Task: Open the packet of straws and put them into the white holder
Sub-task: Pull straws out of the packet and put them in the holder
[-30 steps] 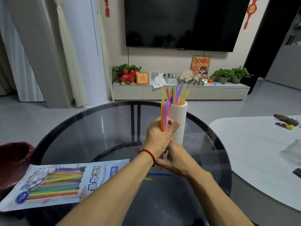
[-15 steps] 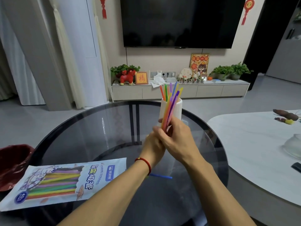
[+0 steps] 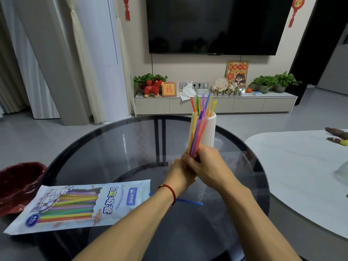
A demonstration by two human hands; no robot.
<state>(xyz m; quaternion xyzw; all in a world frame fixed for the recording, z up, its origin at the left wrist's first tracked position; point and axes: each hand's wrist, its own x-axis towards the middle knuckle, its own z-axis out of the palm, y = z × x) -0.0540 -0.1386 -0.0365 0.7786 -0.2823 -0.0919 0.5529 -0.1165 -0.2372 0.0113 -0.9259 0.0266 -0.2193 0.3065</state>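
Observation:
A white ribbed holder (image 3: pixel 208 129) stands upright on the round glass table (image 3: pixel 113 147), with several coloured straws (image 3: pixel 204 103) sticking out of its top. Just in front of it, both hands grip a bundle of straws (image 3: pixel 196 134) that points up and leans against the holder. My left hand (image 3: pixel 181 173), with a red cord at the wrist, holds the bundle's lower end. My right hand (image 3: pixel 206 164) wraps over it from the right. The straw packet (image 3: pixel 79 203) lies flat at the near left. One blue straw (image 3: pixel 190 202) lies loose on the glass under my arms.
A dark red bin (image 3: pixel 17 183) sits beyond the table's left edge. To the right is a white table (image 3: pixel 301 176) with small items at its far side. A TV and a low cabinet stand against the back wall.
My right hand came up from below the left hand to wrap over the bundle. The bundle tilted from upright to leaning right toward the holder, and the hands shifted slightly away from it.

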